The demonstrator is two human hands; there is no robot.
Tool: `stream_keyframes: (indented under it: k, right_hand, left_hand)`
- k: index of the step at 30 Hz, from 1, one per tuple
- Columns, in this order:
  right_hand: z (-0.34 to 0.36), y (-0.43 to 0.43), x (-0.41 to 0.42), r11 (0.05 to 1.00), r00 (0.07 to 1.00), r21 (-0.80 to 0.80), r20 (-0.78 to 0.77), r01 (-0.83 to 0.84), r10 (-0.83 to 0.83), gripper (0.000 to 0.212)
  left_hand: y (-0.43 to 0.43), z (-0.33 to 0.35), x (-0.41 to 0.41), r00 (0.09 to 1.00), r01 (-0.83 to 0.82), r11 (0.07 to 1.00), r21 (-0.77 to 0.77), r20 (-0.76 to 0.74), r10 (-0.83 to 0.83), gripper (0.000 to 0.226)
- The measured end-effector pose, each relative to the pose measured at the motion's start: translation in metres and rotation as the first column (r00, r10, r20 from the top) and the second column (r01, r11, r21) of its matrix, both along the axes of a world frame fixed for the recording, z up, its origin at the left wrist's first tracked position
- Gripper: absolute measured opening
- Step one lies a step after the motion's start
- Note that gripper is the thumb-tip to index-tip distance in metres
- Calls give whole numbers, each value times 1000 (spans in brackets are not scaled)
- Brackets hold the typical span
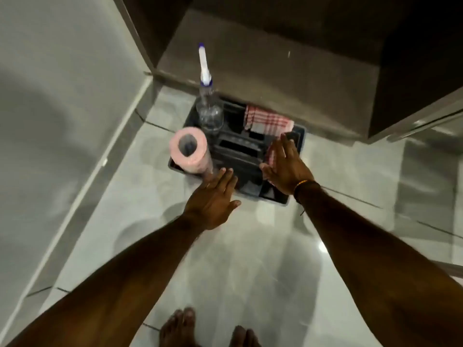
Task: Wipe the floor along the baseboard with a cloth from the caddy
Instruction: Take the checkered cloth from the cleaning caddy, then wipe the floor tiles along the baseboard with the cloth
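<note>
A dark plastic caddy [299, 136] stands on the pale tiled floor against a brown step. A red-and-white checked cloth [269, 120] is draped over its far compartment. A second checked cloth [271, 156] shows under my right hand [285, 166], which hovers over the caddy's right side with fingers spread and holds nothing. At the caddy's near left edge, beside a pink paper roll [191, 151], my left hand [213, 196] is flat and open. The dark baseboard [82, 189] runs along the left wall.
A clear spray bottle [209, 106] with a white nozzle stands in the caddy's far left corner. The brown step [275, 58] and a dark cabinet [413, 71] rise behind. My bare feet [208, 329] are at the bottom. Glossy floor [263, 259] lies between.
</note>
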State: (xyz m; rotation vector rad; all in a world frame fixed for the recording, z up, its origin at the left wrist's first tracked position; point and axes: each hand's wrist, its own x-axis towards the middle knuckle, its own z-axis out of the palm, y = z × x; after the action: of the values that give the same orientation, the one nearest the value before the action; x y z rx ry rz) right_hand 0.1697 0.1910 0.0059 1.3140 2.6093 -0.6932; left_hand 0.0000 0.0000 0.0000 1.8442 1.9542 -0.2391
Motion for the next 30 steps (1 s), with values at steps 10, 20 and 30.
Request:
stream_keyframes:
  k: [10,20,30]
  right_hand:
    - [-100,-12,-9,991,994,115,76,65,-74,90]
    - [13,-48,-7,948,891,-144,-326,283,-315,77]
    - [116,-194,-64,947,941,-318,-304,47,-149,78]
  left_hand:
    - [-17,-85,-4,999,-8,996,93,-30,11,87]
    - [-63,13,-26,966,-252,965,72,78,246,95]
    - [-215,108,-70,851,-525,850,44,51,523,95]
